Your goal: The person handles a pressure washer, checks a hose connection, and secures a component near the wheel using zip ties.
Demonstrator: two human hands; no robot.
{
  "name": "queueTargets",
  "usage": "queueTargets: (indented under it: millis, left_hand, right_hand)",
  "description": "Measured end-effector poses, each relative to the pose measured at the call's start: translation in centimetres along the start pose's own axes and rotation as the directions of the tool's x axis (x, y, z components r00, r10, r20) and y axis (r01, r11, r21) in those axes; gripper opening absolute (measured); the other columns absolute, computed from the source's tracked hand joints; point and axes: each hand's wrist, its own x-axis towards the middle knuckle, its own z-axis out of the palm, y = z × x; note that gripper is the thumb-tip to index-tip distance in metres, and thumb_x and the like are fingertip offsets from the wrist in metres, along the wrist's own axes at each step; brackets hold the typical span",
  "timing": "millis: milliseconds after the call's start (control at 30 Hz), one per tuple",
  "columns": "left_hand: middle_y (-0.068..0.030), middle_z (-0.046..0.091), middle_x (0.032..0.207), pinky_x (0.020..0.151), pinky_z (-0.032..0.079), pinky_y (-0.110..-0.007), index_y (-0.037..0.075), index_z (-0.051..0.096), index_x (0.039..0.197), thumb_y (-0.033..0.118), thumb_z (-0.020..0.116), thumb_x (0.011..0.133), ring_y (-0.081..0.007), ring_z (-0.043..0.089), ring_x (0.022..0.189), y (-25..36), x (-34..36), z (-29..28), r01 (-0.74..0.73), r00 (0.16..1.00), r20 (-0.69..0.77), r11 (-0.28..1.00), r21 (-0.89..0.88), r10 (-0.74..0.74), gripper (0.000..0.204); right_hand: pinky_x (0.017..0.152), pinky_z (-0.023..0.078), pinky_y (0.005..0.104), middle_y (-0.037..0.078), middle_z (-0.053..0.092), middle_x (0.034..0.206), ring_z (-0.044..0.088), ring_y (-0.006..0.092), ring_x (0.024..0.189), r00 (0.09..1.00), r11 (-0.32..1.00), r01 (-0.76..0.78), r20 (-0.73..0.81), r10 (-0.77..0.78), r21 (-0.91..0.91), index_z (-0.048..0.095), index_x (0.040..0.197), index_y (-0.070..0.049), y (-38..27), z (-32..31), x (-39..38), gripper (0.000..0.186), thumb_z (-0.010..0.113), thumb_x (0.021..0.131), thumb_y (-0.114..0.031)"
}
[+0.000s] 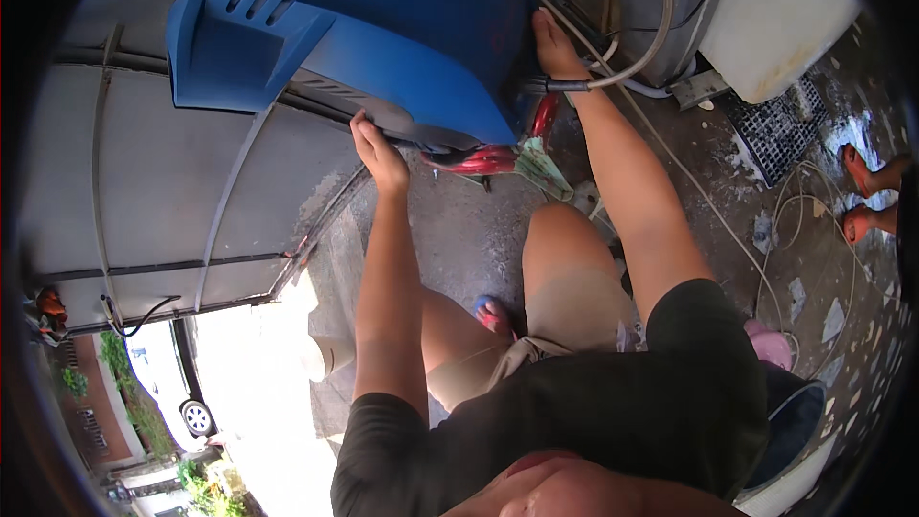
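A large blue plastic machine housing with slanted vent slots fills the top middle of the view. My left hand is at its near lower edge, thumb up along the side and the other fingers curled partly out of sight under it. My right hand presses against the right side of the housing, with its fingertips partly hidden. Between them the housing is held from both sides. Under its near edge show a red part and a pale green cloth-like piece. A grey hose with a dark end crosses by my right wrist.
A grey metal gate stands at the left, with a bright opening and a parked white car beyond. At the right are a whitish container, a black grate, a coiled thin hose and another person's feet in orange sandals.
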Motion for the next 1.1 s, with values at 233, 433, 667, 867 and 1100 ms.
queueTargets:
  millis: [233, 433, 667, 867, 1100]
  left_hand:
    - [-0.0106, 0.061, 0.106, 0.091, 0.045, -0.034, -0.004, 0.055, 0.123, 0.055, 0.047, 0.102, -0.0202, 0.056, 0.100, -2.0, -3.8, 1.2, -0.017, 0.998, 0.069, 0.997, 0.069, 0.012, 0.062]
    - [-0.0122, 0.056, 0.122, 0.102, 0.039, -0.036, -0.004, 0.044, 0.131, 0.052, 0.066, 0.093, -0.0214, 0.053, 0.112, -7.7, -5.6, 1.0, 0.026, 0.999, -0.021, 0.975, -0.222, -0.032, 0.071]
    - [-0.0142, 0.051, 0.127, 0.105, 0.036, -0.040, -0.003, 0.049, 0.128, 0.056, 0.057, 0.098, -0.0258, 0.050, 0.119, -11.3, -6.8, 1.6, -0.062, 0.997, -0.053, 0.988, -0.144, 0.055, 0.067]
    - [-0.0218, 0.050, 0.124, 0.107, 0.030, -0.049, -0.003, 0.058, 0.123, 0.060, 0.054, 0.096, -0.0378, 0.044, 0.122, -9.3, -7.9, 3.4, -0.046, 0.999, -0.022, 0.988, -0.149, 0.043, 0.068]
    - [-0.0200, 0.051, 0.124, 0.106, 0.035, -0.045, -0.007, 0.058, 0.118, 0.056, 0.056, 0.098, -0.0337, 0.050, 0.119, -9.7, -7.6, 4.9, -0.138, 0.990, -0.035, 0.979, -0.149, 0.135, 0.066]
  right_hand:
    - [0.109, 0.037, 0.0339, 0.018, 0.060, 0.134, 0.053, 0.0256, 0.128, 0.976, 0.978, -0.010, 0.210, 0.055, -0.210, 0.049, 0.141, 0.004, 2.2, -3.6, -0.5, 0.080, 0.031, 0.103, -0.064]
    - [0.103, 0.043, 0.0332, 0.016, 0.063, 0.127, 0.056, 0.0234, 0.123, 0.920, 0.927, -0.374, 0.142, 0.366, 0.039, 0.050, 0.142, 0.001, -4.3, 0.0, -2.2, 0.075, 0.034, 0.103, -0.061]
    - [0.096, 0.047, 0.0319, 0.013, 0.056, 0.135, 0.059, 0.0219, 0.116, 0.717, 0.706, -0.634, -0.101, 0.689, 0.314, 0.042, 0.149, -0.013, -4.5, -1.4, -10.0, 0.053, 0.038, 0.107, -0.046]
    - [0.071, 0.057, 0.0349, 0.009, 0.066, 0.105, 0.067, 0.0183, 0.086, 0.758, 0.689, -0.434, -0.179, 0.628, 0.581, 0.057, 0.126, -0.007, -3.5, -0.1, -12.1, 0.038, 0.051, 0.103, -0.036]
    - [0.073, 0.055, 0.0323, 0.005, 0.066, 0.097, 0.064, 0.0148, 0.080, 0.789, 0.738, -0.416, -0.193, 0.584, 0.531, 0.061, 0.117, -0.006, -4.1, -0.4, -10.6, 0.031, 0.047, 0.105, -0.031]
